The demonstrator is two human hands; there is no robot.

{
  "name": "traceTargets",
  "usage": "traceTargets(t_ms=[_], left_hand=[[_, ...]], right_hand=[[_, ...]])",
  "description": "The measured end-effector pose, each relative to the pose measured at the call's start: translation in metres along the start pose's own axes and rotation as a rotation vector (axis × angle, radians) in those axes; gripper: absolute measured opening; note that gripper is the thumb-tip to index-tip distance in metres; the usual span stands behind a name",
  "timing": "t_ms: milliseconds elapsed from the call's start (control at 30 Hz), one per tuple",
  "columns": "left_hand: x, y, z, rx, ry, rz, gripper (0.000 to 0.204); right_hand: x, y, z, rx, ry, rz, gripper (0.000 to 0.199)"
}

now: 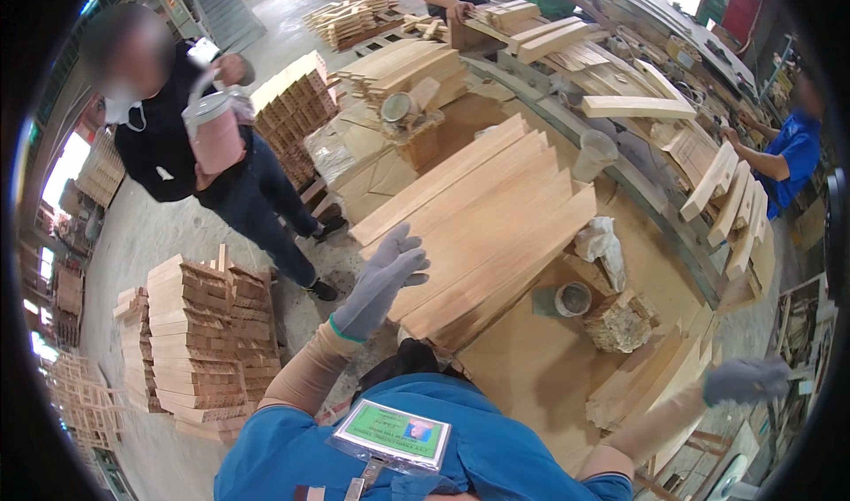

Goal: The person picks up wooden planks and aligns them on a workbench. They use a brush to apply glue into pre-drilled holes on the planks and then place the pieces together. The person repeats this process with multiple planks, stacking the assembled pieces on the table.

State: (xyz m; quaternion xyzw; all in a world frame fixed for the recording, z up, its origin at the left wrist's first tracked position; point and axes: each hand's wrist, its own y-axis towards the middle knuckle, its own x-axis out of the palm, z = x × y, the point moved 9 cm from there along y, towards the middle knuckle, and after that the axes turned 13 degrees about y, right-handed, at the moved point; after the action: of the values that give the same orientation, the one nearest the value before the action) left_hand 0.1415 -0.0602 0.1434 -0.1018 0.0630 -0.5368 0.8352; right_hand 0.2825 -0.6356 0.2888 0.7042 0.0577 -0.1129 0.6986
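My left hand [382,281], in a grey glove with a green cuff, is raised beside the near left edge of a stack of pale wooden boards [496,227]. Its fingers are stretched out and hold nothing. My right hand [746,381], gloved the same way, reaches far out to the right, past some wooden pieces [642,377] at the table's edge. Motion blurs its fingers, so their pose is unclear. The boards lie side by side on a plywood-topped table [505,364]. Right of them are a small cup [573,299], a rough block [622,321] and a crumpled white plastic bag [602,251].
A person [190,138] at left holds a pink lidded jug [215,134]. Stacked wood [208,342] stands on the floor at left. A translucent cup [595,154] and a tin [400,109] stand farther back. Another person [784,156] works at right among wooden pieces [730,204].
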Motion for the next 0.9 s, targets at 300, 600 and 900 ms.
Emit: traceTargets(t_ms=[300,600,900], left_hand=[[-0.046,-0.009,-0.017,0.057,0.013,-0.045,0.066],[-0.084,0.000,-0.019,0.098,0.114,-0.128,0.069],[-0.119,0.021,-0.028,0.006,0.008,-0.236,0.042]], right_hand=[[-0.096,-0.018,-0.090,0.039,1.186,0.132,0.045],[-0.123,-0.168,-0.299,0.731,1.450,-0.582,0.035],[-0.138,-0.179,-0.345,0.842,1.498,-0.597,0.037]])
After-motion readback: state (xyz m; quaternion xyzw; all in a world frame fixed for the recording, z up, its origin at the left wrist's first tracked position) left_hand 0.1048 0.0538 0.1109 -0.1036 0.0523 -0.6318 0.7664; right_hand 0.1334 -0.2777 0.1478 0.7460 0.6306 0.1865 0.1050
